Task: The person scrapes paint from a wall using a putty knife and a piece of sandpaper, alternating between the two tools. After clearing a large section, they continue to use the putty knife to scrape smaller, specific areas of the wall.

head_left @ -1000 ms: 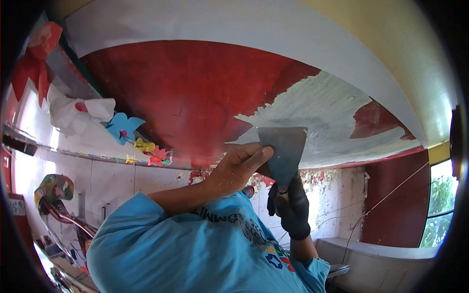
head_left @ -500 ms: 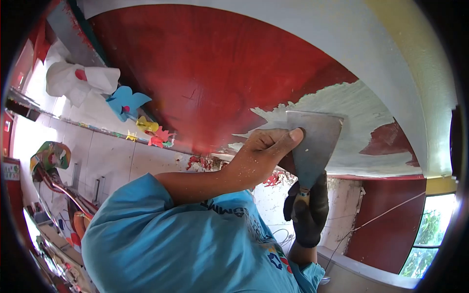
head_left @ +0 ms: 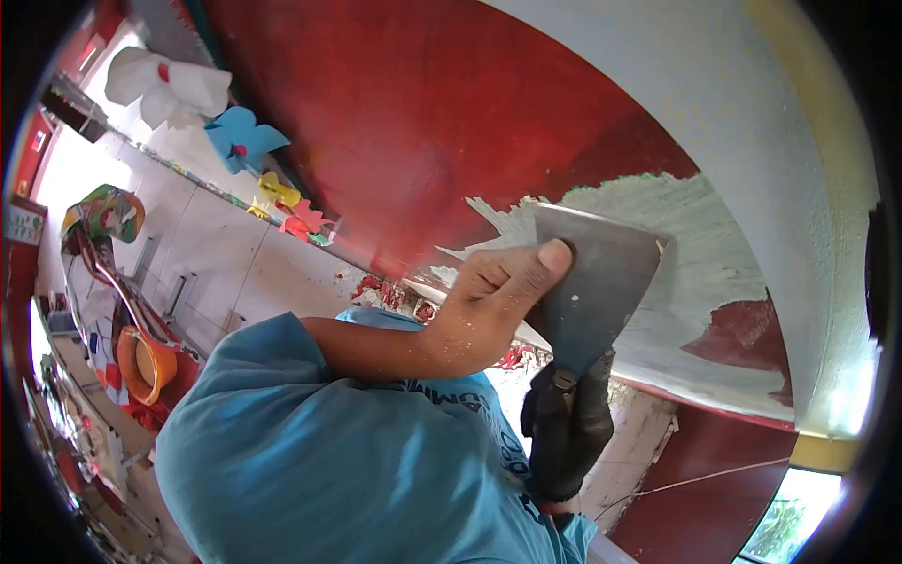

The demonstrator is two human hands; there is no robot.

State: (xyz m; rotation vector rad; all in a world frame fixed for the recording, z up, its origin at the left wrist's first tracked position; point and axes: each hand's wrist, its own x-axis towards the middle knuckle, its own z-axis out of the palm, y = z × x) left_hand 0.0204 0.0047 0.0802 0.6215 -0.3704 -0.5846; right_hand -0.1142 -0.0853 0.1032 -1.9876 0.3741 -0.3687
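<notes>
A wide metal scraper [head_left: 601, 287] is in front of a red surface [head_left: 404, 113] with a bare, pale scraped area [head_left: 695, 226]. My left hand [head_left: 484, 305], bare and dusted with pale flecks, pinches the left edge of the blade, its thumb on the near face. Below the blade, my right hand [head_left: 571, 437] in a dark glove is closed round the scraper's handle, most of which is hidden. Whether the blade's edge touches the surface cannot be told. A red patch [head_left: 738, 329] remains inside the pale area, right of the blade.
Paper flowers, one white [head_left: 155, 85] and one blue [head_left: 240, 139], hang at the upper left. An orange ring-shaped object [head_left: 146, 367] is at the far left. A pale curved border [head_left: 714, 113] edges the red surface. A window [head_left: 794, 517] shows at the lower right.
The camera view has tilted, so the wall and flowers appear rotated. Both hands and the scraper sit slightly further left in view, with the same hold on it.
</notes>
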